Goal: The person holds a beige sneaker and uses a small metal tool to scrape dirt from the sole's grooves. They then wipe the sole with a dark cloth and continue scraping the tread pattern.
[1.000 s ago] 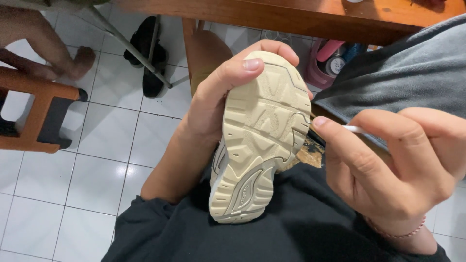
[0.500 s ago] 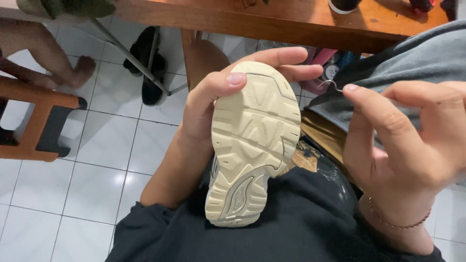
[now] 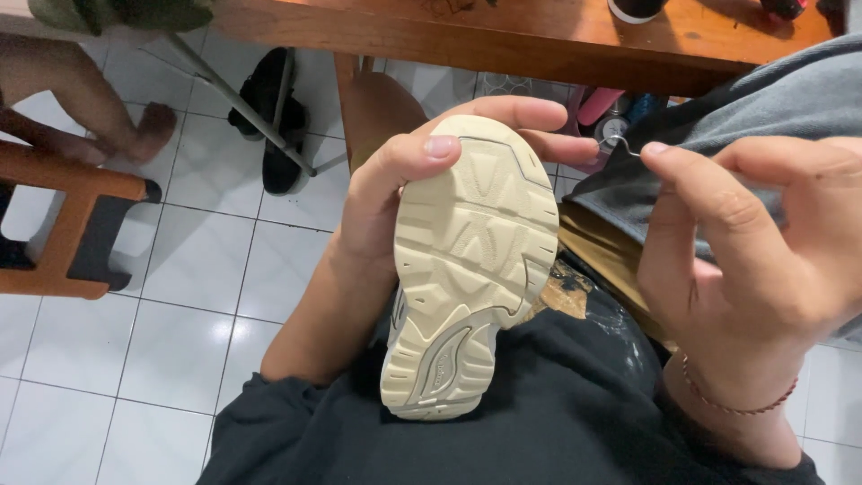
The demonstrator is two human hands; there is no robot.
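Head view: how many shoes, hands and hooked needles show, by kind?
Cream-soled shoe: 1
Black shoes under the table: 2
Hands, left hand and right hand: 2
Hooked needle: 1
Total: 6

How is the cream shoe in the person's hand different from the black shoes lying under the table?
The cream shoe is held up by the left hand, its grooved sole facing the camera; the black shoes lie on the white tiled floor, untouched. The cream shoe is pale and fully in view; the black shoes are dark and partly hidden behind a metal leg. The right hand pinches a thin metal needle beside the cream shoe. Both are footwear.
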